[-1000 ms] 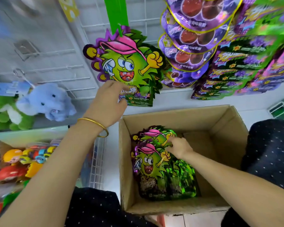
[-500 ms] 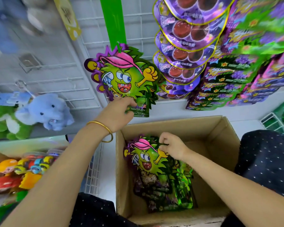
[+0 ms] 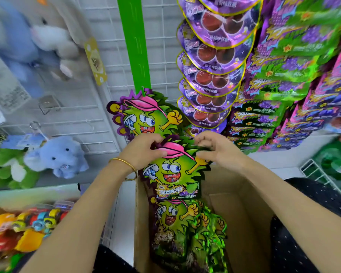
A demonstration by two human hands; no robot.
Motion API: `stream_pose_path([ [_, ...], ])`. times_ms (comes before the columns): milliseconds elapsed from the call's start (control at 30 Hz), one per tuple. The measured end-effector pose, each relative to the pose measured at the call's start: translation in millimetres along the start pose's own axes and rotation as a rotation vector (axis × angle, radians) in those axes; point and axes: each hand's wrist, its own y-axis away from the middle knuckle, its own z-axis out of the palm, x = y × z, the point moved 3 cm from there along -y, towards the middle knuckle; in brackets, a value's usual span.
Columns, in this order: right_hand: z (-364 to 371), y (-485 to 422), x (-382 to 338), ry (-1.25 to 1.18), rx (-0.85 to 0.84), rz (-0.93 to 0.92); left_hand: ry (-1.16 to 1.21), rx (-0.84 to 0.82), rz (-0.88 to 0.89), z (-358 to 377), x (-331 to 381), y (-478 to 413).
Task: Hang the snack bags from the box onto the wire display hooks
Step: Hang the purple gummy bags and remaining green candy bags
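Both hands up top: left hand (image 3: 141, 152) and right hand (image 3: 218, 148) pinch one snack bag (image 3: 173, 170) above the box (image 3: 234, 213), just below the hanging bag (image 3: 144, 117), possibly touching it.

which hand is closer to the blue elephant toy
Left. The left hand holds the snack bag by its top edge on the side toward the blue elephant toy; the right hand holds the far side.

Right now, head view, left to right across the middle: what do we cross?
blue plush elephant → left hand → snack bag pinched between both hands → right hand → purple-green packs
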Motion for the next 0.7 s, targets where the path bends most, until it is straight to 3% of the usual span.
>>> stream_pose_path([
  [67, 5, -9, -15, 0.131, -0.004, -0.048, -0.013, 0.012, 0.031, -8, 5, -1],
  [233, 23, -39, -64, 0.456, 0.173, -0.231, 0.001, 0.138, 0.026, -36, 9, -3],
  [300, 25, -50, -77, 0.519, 0.189, -0.24, 0.118, 0.206, 0.018, -51, 12, -2],
  [400, 21, -65, -93, 0.551, 0.233, -0.274, 0.383, 0.433, -0.024, -82, 12, -6],
  [500, 13, -81, -111, 0.54, 0.292, -0.297, 0.395, 0.616, -0.092, -111, 11, -28],
  [700, 11, -104, -141, 0.544, 0.399, -0.319, 0.255, 0.575, -0.119, -134, 27, -62],
])
